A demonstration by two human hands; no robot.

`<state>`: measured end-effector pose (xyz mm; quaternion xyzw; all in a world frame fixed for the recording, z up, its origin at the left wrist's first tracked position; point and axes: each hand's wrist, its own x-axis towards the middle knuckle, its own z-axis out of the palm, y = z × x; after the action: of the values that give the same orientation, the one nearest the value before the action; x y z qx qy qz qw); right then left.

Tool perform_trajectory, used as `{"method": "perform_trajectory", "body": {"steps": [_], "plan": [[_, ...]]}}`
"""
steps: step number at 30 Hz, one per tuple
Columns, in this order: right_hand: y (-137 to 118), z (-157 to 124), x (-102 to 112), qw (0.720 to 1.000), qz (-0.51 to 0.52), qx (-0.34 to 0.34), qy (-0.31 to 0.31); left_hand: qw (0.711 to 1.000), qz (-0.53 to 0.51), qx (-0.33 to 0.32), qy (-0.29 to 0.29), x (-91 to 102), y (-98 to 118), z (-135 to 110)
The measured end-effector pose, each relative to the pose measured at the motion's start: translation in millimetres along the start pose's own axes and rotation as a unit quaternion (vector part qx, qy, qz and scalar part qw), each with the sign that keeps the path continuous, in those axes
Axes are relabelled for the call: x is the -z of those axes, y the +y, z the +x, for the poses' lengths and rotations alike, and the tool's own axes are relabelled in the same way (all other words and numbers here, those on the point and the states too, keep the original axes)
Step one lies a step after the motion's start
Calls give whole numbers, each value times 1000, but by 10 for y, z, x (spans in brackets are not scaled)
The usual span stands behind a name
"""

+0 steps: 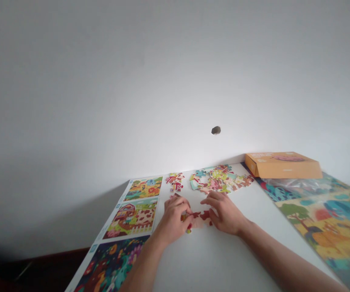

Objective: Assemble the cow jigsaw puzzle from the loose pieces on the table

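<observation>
Both my hands rest on a white table (223,259) over a small joined cluster of red and pink puzzle pieces (200,217). My left hand (175,217) has its fingers curled and pinched on the cluster's left edge. My right hand (225,211) lies on the cluster's right side, fingers bent down onto the pieces. A pile of loose colourful pieces (220,180) lies just beyond my right hand. A few red pieces (175,181) sit beyond my left hand.
A strip of printed reference pictures (132,217) runs along the table's left edge. An orange box (282,165) stands at the back right, with a clear bag (299,185) and a large colourful picture sheet (329,227) in front of it. A white wall rises behind.
</observation>
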<state>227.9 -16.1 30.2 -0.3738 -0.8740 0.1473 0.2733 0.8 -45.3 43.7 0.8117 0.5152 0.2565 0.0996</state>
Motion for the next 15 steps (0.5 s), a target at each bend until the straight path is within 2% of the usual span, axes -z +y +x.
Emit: {"method": "perform_trajectory", "body": {"steps": [4,10,15], "plan": [[-40,0,37,999,-9,-32,-7,1000,13,26,-9,-32,-14,-11],[-127,-7,82,996,-24,-16,-84,999,21,21,-16,-74,-62,-29],[-130,-4,55,995,-12,-22,-92,1000,11,13,-18,-69,-57,-27]]}}
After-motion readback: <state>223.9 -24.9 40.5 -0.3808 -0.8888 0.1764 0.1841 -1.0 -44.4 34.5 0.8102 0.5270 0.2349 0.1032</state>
